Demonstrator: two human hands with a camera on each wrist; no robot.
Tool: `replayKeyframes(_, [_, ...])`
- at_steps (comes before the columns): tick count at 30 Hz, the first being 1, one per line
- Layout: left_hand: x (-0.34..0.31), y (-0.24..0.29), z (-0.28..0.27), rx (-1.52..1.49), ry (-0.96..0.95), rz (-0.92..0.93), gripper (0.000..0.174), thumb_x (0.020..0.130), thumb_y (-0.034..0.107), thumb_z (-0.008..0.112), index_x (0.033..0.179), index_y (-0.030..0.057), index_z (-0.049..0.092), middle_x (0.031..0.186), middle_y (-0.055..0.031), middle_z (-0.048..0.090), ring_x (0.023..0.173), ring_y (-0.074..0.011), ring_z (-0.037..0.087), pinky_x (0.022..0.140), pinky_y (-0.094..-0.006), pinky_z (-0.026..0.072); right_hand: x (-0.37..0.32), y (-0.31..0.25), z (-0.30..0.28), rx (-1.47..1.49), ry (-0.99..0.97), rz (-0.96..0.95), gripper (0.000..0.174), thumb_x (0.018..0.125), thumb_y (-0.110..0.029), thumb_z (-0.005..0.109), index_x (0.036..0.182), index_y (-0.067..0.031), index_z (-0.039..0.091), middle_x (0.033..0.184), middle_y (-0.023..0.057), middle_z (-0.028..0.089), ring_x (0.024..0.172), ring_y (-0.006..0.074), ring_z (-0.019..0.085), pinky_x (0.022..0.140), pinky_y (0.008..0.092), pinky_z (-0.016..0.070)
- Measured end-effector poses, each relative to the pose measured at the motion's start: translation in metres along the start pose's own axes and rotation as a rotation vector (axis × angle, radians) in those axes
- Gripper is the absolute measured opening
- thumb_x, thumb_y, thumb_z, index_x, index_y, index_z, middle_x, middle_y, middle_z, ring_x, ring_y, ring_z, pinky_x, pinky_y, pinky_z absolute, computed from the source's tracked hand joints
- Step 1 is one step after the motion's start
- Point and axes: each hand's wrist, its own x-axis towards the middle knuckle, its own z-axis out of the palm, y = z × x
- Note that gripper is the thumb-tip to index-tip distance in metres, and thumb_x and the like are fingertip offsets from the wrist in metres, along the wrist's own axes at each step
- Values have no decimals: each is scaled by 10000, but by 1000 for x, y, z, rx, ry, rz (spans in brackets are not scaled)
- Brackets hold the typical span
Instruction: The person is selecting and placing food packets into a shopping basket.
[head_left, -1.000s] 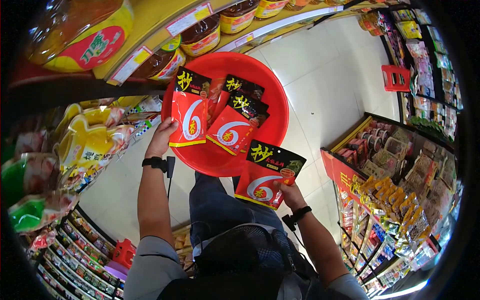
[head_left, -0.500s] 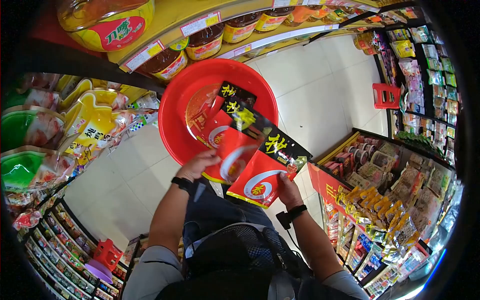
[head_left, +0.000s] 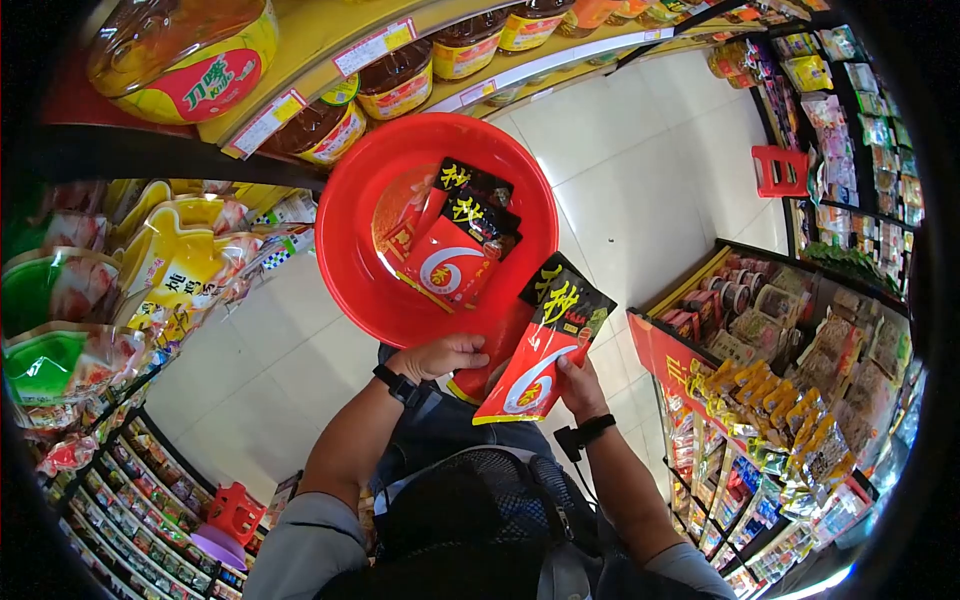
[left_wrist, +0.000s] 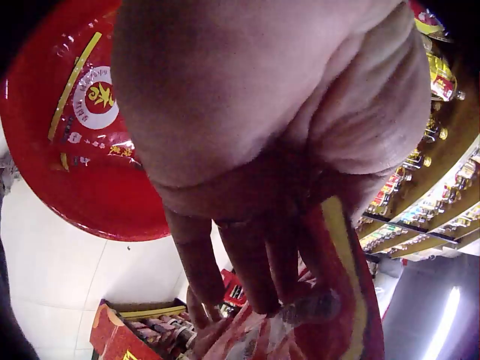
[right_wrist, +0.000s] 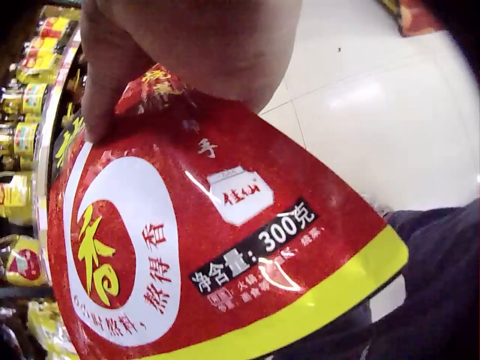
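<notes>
In the head view my right hand [head_left: 580,390] pinches a red and black seasoning packet [head_left: 528,372], thumb on its front. The right wrist view shows this packet's red face [right_wrist: 232,195] and yellow bottom edge. A second packet [head_left: 478,380] lies mostly hidden behind it, and my left hand [head_left: 440,357] grips this one near its lower left side. In the left wrist view the fingers wrap over that packet's yellow-striped edge [left_wrist: 341,247]. Just beyond both hands, a red basin [head_left: 345,225] holds several matching packets [head_left: 450,262], overlapping each other.
Big oil bottles [head_left: 395,85] line the shelf ahead. Bagged goods [head_left: 165,260] hang close at left. At right stands a bin [head_left: 650,345] with boxes and pouches. A red stool [head_left: 780,172] is on the tiled floor [head_left: 625,190] farther off.
My left hand has brought a packet from over the basin's left side rightward and down, behind the packet in my right hand. The right packet has turned more upright.
</notes>
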Motion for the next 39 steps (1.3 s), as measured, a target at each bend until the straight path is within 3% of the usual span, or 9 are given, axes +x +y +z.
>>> replayKeyframes(8, [7, 30, -16, 159, -87, -73, 357, 932, 172, 555, 1253, 22, 516, 1164, -31, 607, 1073, -108, 535, 975, -272, 392, 7, 11, -21, 348, -149, 203, 535, 774, -180, 729, 1231, -21, 500, 1201, 97, 588, 1131, 252, 551, 1011, 396, 414])
replayKeyframes(12, [38, 48, -92, 382, 193, -42, 275, 894, 256, 593, 1091, 65, 612, 1084, -47, 633, 1001, -159, 577, 875, -318, 454, 15, 22, -23, 270, -64, 223, 497, 783, -119, 707, 1225, -21, 501, 1196, 101, 588, 1121, 248, 556, 1007, 395, 420])
replayKeyframes(14, [68, 6, -195, 590, 820, 237, 256, 869, 293, 589, 981, 68, 639, 1008, -108, 655, 936, -214, 618, 804, -360, 481, 17, 30, -33, 131, -56, 268, 519, 778, -113, 710, 1238, -22, 489, 1192, 100, 591, 1104, 239, 567, 991, 384, 433])
replayKeyframes(15, [70, 27, -212, 900, 1123, 38, 253, 864, 282, 565, 936, 52, 643, 922, -164, 659, 901, -273, 641, 778, -388, 493, 14, 26, -20, 113, -71, 265, 512, 772, -113, 715, 1228, -20, 501, 1182, 96, 599, 1088, 228, 577, 970, 371, 447])
replayKeyframes(17, [77, 32, -242, 1034, 1350, 103, 205, 871, 211, 525, 885, 35, 629, 895, -198, 653, 888, -353, 629, 760, -430, 492, 4, 32, -26, 56, -60, 319, 503, 754, -107, 730, 1205, -18, 524, 1153, 91, 617, 1062, 221, 592, 951, 362, 459])
replayKeyframes(30, [102, 31, -267, 1273, 1030, 22, 258, 826, 259, 612, 863, 3, 616, 925, -245, 625, 884, -418, 590, 755, -467, 470, -18, 63, -50, 58, 67, 330, 493, 711, -87, 777, 1152, -36, 563, 1120, 69, 636, 1034, 204, 607, 950, 342, 466])
replayKeyframes(32, [89, 36, -249, 1274, 1028, 91, 253, 850, 241, 596, 915, -3, 616, 928, -230, 632, 875, -380, 609, 756, -427, 474, -18, 63, -54, 32, 81, 325, 510, 709, -102, 784, 1163, -40, 560, 1123, 67, 636, 1038, 202, 605, 950, 347, 465])
replayKeyframes(36, [43, 43, -239, 614, 1017, 343, 216, 902, 162, 558, 1047, 5, 583, 937, -96, 651, 839, -170, 602, 763, -318, 475, -10, 49, -43, 31, -1, 313, 561, 701, -117, 792, 1197, -40, 543, 1150, 67, 623, 1062, 210, 593, 957, 358, 458])
replayKeyframes(39, [-6, 71, -209, 471, 978, 406, 225, 925, 153, 541, 1107, 25, 571, 1020, -61, 641, 866, -142, 599, 781, -293, 478, 0, 35, -28, 19, -30, 298, 483, 712, -114, 782, 1135, -30, 565, 1083, 72, 640, 997, 202, 614, 899, 344, 484])
